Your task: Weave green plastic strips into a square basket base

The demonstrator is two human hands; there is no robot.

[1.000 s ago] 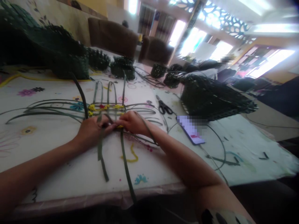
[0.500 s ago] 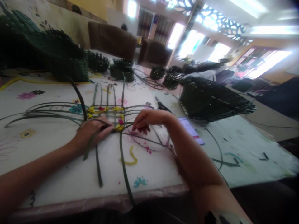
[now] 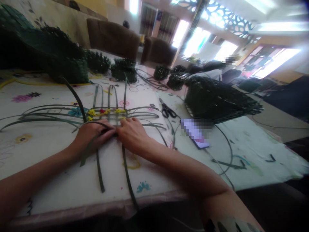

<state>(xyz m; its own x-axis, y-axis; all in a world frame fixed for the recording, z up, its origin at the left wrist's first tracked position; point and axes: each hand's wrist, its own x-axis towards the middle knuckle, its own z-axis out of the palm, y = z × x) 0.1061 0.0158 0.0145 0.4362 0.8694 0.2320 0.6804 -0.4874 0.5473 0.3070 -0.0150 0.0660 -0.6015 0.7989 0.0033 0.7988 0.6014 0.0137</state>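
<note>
A small open grid of green plastic strips (image 3: 109,115), tied at its crossings with yellow and red twists, lies flat on the table. My left hand (image 3: 91,134) is closed at its near left side, thumb and fingers pinched on a dark green strip (image 3: 89,146) that loops over the hand and hangs down in front. Against its fingertips, my right hand (image 3: 132,134) bends over the near right corner with curled fingers. What the right fingertips grip is hidden. Long loose strip ends (image 3: 129,180) spread from the grid on all sides.
Black-handled scissors (image 3: 167,109) and a lit phone (image 3: 195,132) lie to the right. Beyond them rests a large dark woven basket (image 3: 214,100). Smaller woven baskets (image 3: 124,69) stand at the back, and a big one (image 3: 60,53) at the left. A yellow scrap (image 3: 132,166) lies near me.
My right hand has moved left and down onto the grid's near right corner, meeting the left hand. It now covers that corner's ties. My left hand keeps its place.
</note>
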